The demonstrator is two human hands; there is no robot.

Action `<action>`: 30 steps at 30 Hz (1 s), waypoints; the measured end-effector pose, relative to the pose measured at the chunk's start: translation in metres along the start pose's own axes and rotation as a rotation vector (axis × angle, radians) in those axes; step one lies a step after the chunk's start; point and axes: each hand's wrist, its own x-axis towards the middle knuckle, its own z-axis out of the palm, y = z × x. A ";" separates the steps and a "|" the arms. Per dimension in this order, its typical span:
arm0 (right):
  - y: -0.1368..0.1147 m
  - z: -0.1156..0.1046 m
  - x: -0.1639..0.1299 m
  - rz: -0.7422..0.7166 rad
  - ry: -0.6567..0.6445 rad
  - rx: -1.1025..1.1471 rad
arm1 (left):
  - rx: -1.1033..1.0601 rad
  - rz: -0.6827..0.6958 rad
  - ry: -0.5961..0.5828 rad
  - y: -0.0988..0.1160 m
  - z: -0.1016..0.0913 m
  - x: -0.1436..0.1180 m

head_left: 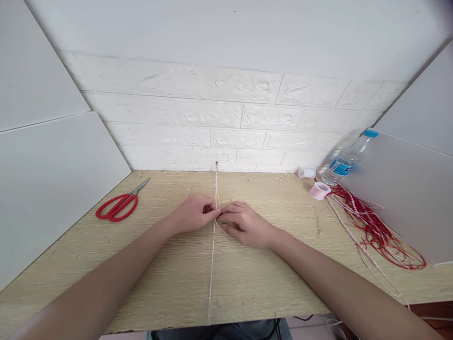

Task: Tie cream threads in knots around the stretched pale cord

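A thin pale cord (212, 264) runs from a small dark hook (216, 163) in the wall straight down to the table's front edge. Its top part is braided or knotted, and looser strands fan out below that. My left hand (196, 212) pinches the strands between thumb and fingers. Close against it, my right hand (251, 225) has its thumb and fingertips drawn together on a thin strand, which loops beneath its fingers. The exact grip at the meeting fingertips is partly hidden.
Red-handled scissors (118, 207) lie at the left. To the right are a pink thread spool (320, 190), a white spool (306, 173), a water bottle (345, 163) and a heap of red and pink cords (378, 226). White panels (53, 189) stand at both sides.
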 end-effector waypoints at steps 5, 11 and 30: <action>-0.001 -0.001 0.000 0.001 -0.004 0.014 | 0.011 -0.007 -0.012 0.000 0.000 0.000; 0.000 -0.001 0.000 0.003 -0.010 -0.003 | 0.000 -0.003 -0.004 0.002 0.000 -0.001; 0.001 0.000 -0.001 -0.010 -0.005 0.016 | -0.086 0.006 -0.173 0.001 -0.012 -0.003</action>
